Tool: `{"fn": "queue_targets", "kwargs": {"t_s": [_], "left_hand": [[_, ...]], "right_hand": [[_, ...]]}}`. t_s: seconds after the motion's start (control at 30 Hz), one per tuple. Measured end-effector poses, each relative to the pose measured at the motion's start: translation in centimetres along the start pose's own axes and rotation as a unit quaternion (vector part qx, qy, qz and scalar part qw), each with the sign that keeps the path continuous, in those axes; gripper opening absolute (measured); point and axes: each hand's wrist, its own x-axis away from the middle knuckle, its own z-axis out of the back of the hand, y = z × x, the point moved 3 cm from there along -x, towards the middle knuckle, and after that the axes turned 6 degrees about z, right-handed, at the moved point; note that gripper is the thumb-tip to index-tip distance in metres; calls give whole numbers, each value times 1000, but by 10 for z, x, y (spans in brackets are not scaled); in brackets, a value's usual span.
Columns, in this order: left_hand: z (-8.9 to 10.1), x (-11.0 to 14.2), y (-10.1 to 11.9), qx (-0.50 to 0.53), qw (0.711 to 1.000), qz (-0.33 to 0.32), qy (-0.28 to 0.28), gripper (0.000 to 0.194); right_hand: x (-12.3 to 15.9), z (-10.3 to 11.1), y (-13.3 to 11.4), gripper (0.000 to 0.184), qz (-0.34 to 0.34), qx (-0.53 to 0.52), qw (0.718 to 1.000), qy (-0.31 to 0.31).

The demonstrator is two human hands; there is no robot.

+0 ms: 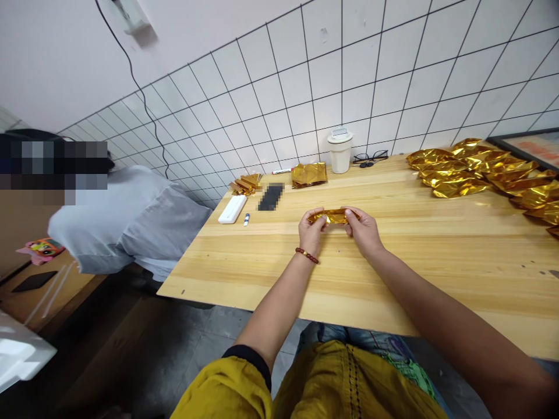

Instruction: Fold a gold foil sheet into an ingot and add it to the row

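Observation:
A folded strip of shiny gold foil paper (335, 216) is stretched between my two hands, just over the middle of the wooden table (262, 267). My left hand (311, 226), with a dark red bead bracelet (307, 255) at the wrist, pinches the strip's left end. On the other end, the thumb and fingers of my right hand (362, 228) are closed. A stack of flat gold foil sheets (308, 174) lies beyond my hands by the wall. Many puffed, folded gold foil pieces (463, 166) are heaped at the far right.
Left of my hands lie a white power bank (233, 209), a small blue-and-white tube (247, 219), a dark phone (271, 196) and gold foil strips (246, 184). A white lidded cup (340, 151) and eyeglasses (371, 157) stand near the wall. A person in grey (131, 215) sits at left.

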Motion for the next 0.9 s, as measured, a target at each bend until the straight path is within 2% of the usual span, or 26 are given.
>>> {"fn": "queue_targets", "kwargs": {"t_s": [0.13, 0.37, 0.47, 0.67, 0.9], "left_hand": [[-7, 4, -4, -56, 996, 19, -62, 35], [-10, 7, -5, -76, 990, 29, -119, 46], [-10, 9, -5, -69, 990, 26, -118, 49], [-9, 9, -2, -51, 996, 13, -66, 43], [-10, 8, -5, -44, 993, 43, -101, 47]], "right_hand": [[-2, 3, -1, 61, 6, -16, 998, 57], [0, 3, -2, 72, -6, -11, 999, 42], [0, 2, -3, 73, -6, -16, 999, 44], [0, 4, -1, 65, -1, -10, 998, 55], [0, 6, 1, 57, 4, -6, 999, 46]]}}
